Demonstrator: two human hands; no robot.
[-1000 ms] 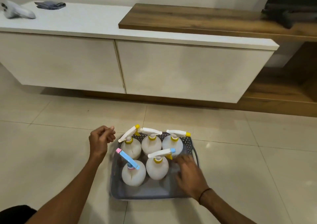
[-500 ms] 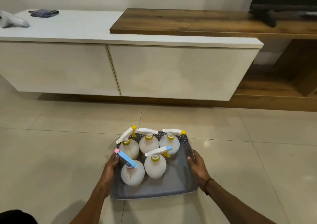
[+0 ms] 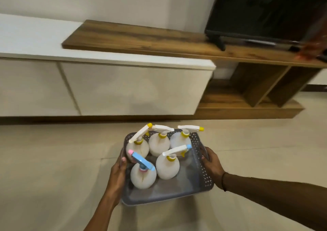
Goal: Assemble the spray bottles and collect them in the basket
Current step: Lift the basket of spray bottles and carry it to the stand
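Observation:
A grey perforated basket (image 3: 203, 176) is held up off the tiled floor between my two hands. My left hand (image 3: 117, 173) grips its left rim, thumb over the edge. My right hand (image 3: 212, 165) grips the right rim. Inside stand several white round spray bottles with their heads fitted. The front left bottle (image 3: 143, 176) has a blue head with a pink nozzle. The front right bottle (image 3: 167, 168) has a white trigger and a blue tip. Three more with yellow collars stand in the back row (image 3: 160, 145).
A low white cabinet (image 3: 123, 87) runs along the wall ahead. A wooden shelf top (image 3: 141, 37) and open wooden compartments (image 3: 261, 87) lie to the right, with a dark television (image 3: 261, 9) on top. Beige floor tiles (image 3: 53, 168) surround me.
My hands went from near the bottles to the two sides of the basket and lifted it. The view has swung right and tilted, bringing the television into sight.

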